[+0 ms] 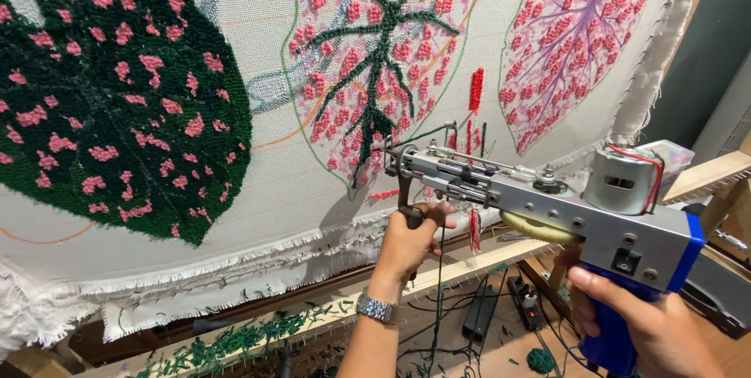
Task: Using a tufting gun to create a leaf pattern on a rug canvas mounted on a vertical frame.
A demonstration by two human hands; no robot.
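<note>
Both hands grip the tufting gun; left hand wraps its front handle. Right hand clasps the blue grip, needle at the leaf-patterned cloth.

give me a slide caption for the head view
Two hands hold a tufting gun against leaf-patterned cloth.

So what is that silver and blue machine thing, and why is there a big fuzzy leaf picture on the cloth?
The picture comes from a camera worn on the person's head, looking at their own two hands. The machine is a tufting gun, a tool that punches yarn into cloth. The right hand grips its blue handle, and the left hand, with a wristwatch on that wrist, holds the front grip. The gun's tip points at a white cloth stretched on a wooden frame. On the cloth are leaf shapes: a dark green leaf with pink spots looks filled in, and two others are only partly filled. Green yarn scraps lie along the frame's bottom bar.
</note>
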